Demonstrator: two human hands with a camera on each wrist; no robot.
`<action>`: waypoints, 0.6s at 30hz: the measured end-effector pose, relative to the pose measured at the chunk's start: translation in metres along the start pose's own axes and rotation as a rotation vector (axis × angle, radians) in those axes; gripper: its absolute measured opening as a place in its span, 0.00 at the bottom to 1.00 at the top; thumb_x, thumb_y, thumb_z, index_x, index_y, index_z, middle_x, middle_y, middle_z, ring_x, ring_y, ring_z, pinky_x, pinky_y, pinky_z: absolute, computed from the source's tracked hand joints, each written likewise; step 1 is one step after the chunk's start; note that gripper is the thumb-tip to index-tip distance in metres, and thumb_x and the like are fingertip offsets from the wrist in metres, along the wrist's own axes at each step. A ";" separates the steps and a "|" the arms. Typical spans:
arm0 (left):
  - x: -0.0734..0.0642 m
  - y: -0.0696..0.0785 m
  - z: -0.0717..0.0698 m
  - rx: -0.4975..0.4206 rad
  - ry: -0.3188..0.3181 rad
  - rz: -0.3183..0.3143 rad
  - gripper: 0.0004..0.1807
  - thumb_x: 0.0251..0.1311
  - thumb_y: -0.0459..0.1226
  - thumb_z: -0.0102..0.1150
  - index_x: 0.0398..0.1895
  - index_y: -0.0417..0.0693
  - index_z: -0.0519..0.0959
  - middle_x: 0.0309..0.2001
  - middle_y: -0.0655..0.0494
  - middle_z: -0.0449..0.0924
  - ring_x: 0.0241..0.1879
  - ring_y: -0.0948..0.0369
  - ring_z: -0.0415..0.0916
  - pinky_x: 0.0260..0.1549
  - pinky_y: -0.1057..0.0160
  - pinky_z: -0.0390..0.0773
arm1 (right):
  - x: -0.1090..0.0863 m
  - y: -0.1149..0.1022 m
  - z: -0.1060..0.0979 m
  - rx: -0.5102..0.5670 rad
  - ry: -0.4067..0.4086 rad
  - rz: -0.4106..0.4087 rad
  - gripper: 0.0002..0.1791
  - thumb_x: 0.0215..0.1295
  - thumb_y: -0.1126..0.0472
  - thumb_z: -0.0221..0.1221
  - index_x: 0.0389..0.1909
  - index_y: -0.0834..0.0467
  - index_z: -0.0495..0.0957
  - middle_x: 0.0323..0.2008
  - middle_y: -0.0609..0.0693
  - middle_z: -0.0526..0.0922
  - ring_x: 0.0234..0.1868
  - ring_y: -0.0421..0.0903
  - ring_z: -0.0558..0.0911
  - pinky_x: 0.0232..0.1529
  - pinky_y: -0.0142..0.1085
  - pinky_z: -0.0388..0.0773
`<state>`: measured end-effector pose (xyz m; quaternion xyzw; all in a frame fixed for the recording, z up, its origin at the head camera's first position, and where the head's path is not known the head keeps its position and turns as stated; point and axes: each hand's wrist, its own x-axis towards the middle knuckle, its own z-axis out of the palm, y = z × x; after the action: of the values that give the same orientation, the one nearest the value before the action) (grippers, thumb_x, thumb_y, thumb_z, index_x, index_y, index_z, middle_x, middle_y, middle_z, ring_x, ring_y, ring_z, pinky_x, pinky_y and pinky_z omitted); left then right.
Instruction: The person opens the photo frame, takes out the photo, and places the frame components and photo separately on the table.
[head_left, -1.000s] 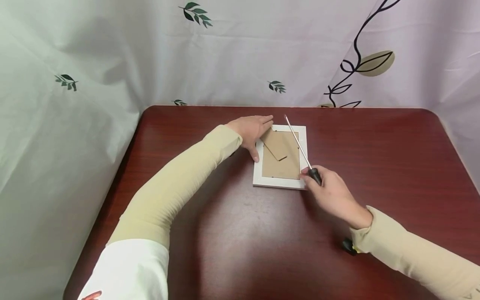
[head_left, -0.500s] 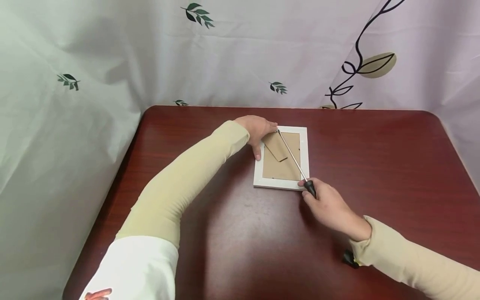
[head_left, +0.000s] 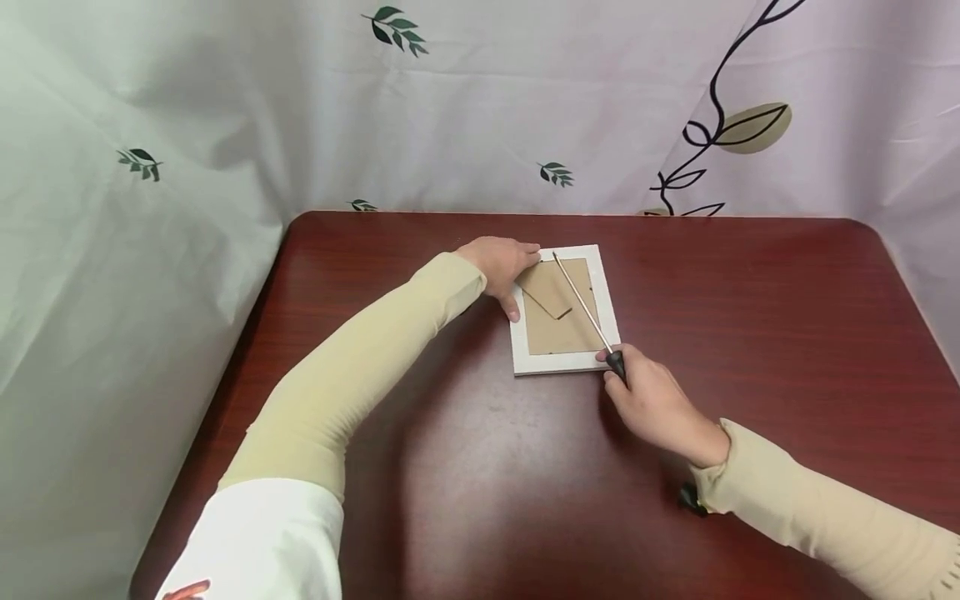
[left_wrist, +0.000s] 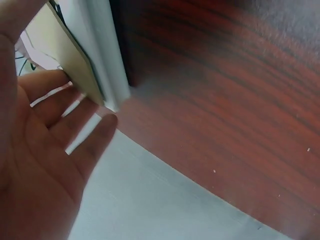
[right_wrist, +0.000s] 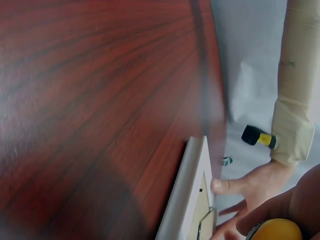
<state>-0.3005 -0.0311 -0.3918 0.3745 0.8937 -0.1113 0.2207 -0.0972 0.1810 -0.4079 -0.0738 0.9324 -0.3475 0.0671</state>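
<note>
A white picture frame (head_left: 566,362) lies back side up on the table, showing its tan backing board (head_left: 570,333) and a brown easel stand (head_left: 542,292). My left hand (head_left: 498,265) rests at its upper left corner, thumb along the left side and fingers at the top. In the left wrist view, the loosely extended fingers (left_wrist: 95,142) touch the frame's edge. My right hand (head_left: 660,404) grips a screwdriver (head_left: 581,300) by its dark handle, the shaft slanting across the backing and the tip near the top edge. The handle's yellow end (right_wrist: 277,230) shows in the right wrist view.
The dark red wooden table (head_left: 480,483) has a rounded far edge. Behind it hangs a pale curtain (head_left: 465,108) with leaf patterns. A small black camera (right_wrist: 252,135) is strapped at the left wrist.
The screwdriver's tip has come down from beyond the frame to its top edge. The frame has turned slightly counter-clockwise. My left hand shifted right, then back left, staying at the corner.
</note>
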 end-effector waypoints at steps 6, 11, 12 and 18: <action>-0.011 0.008 0.005 0.030 0.009 -0.076 0.64 0.46 0.66 0.72 0.79 0.41 0.55 0.79 0.48 0.52 0.74 0.52 0.57 0.67 0.53 0.67 | 0.011 0.005 -0.001 -0.035 0.012 -0.005 0.15 0.70 0.68 0.49 0.54 0.69 0.72 0.44 0.66 0.82 0.39 0.55 0.79 0.41 0.52 0.76; -0.020 0.016 0.010 0.035 0.051 -0.134 0.59 0.46 0.70 0.68 0.71 0.37 0.67 0.67 0.45 0.66 0.64 0.51 0.65 0.60 0.52 0.74 | 0.025 0.013 -0.005 -0.071 0.039 -0.011 0.16 0.69 0.68 0.47 0.54 0.69 0.73 0.47 0.69 0.82 0.42 0.59 0.82 0.44 0.56 0.76; -0.022 0.018 0.011 0.033 0.058 -0.144 0.57 0.46 0.70 0.68 0.68 0.37 0.70 0.64 0.45 0.69 0.61 0.51 0.66 0.58 0.52 0.75 | 0.028 0.015 -0.006 -0.076 0.042 -0.012 0.16 0.69 0.68 0.47 0.54 0.69 0.73 0.47 0.69 0.82 0.42 0.60 0.82 0.44 0.56 0.76; -0.032 0.030 0.016 -0.070 0.079 -0.212 0.40 0.45 0.70 0.68 0.44 0.45 0.81 0.49 0.44 0.73 0.51 0.49 0.67 0.51 0.51 0.77 | 0.043 0.025 -0.009 -0.102 0.054 -0.030 0.13 0.71 0.67 0.48 0.52 0.67 0.73 0.43 0.68 0.82 0.42 0.62 0.82 0.44 0.58 0.76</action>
<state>-0.2542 -0.0353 -0.3916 0.2741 0.9396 -0.0878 0.1851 -0.1437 0.1973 -0.4204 -0.0816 0.9491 -0.3025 0.0332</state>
